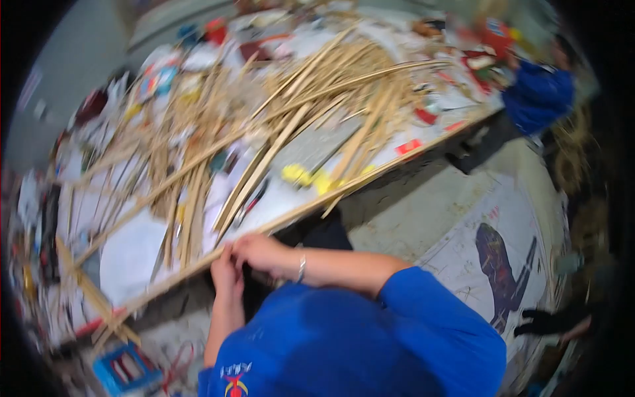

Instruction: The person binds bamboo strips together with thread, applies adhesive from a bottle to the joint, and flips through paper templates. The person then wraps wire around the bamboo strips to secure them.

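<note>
My left hand [227, 270] and my right hand [262, 254] meet in front of my body at the near edge of the table [132, 255]. The fingers of both are pinched together, and whatever sits between them is too small and blurred to make out. A long pale wooden strip [304, 210] runs along the table edge, just by my fingertips. Past the hands, thin bamboo strips [274, 149] lie with their ends toward me. A dark pen-like tool with red on it [254, 198] rests beside them.
Heaps of bamboo strips [331, 73] cover the table, with a grey slab [311, 149], yellow cloth [297, 175] and white paper [132, 250] among them. A blue box [126, 370] is on the floor. Another person in a blue top [539, 96] is at the far right.
</note>
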